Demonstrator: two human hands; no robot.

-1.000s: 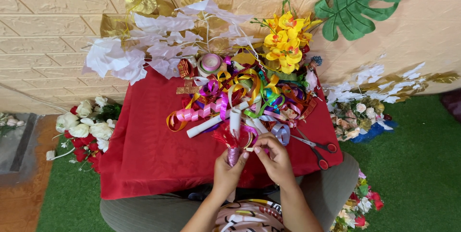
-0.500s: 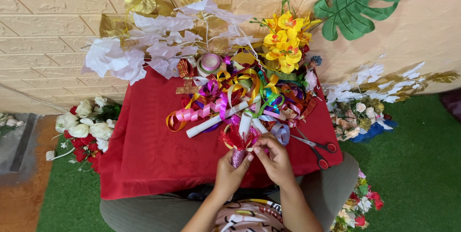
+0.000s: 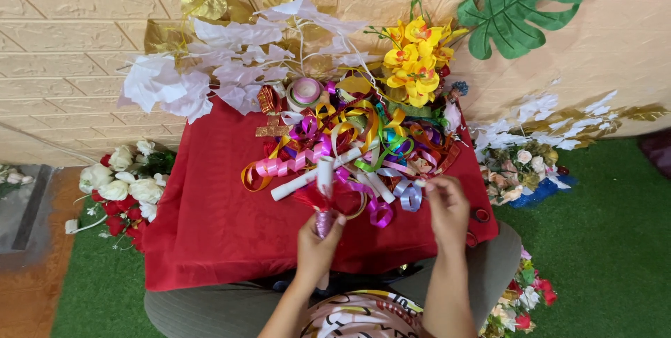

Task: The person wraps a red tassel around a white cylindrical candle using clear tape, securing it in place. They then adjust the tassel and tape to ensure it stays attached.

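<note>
My left hand (image 3: 318, 243) grips a small bundle (image 3: 326, 202) by its shiny pink-purple stem. The bundle is wrapped in red, and a white rolled piece stands up from its top. My right hand (image 3: 447, 209) is apart from the bundle, to its right. Its fingertips pinch a pale lilac ribbon (image 3: 409, 195) at the near edge of a pile of curled ribbons (image 3: 353, 139). The pile has pink, purple, yellow, green and orange strands. It lies on a table covered by a red cloth (image 3: 210, 219).
A white paper roll (image 3: 297, 183) lies in the ribbons. A red scissor handle (image 3: 481, 214) shows beside my right hand. White leaves (image 3: 210, 65), gold leaves and yellow flowers (image 3: 416, 58) stand at the wall. Flower bunches (image 3: 122, 184) (image 3: 521, 167) lie on green turf either side.
My right hand has left the bundle and moved right to the ribbon pile. My left hand still holds the bundle, now lower and nearer to me.
</note>
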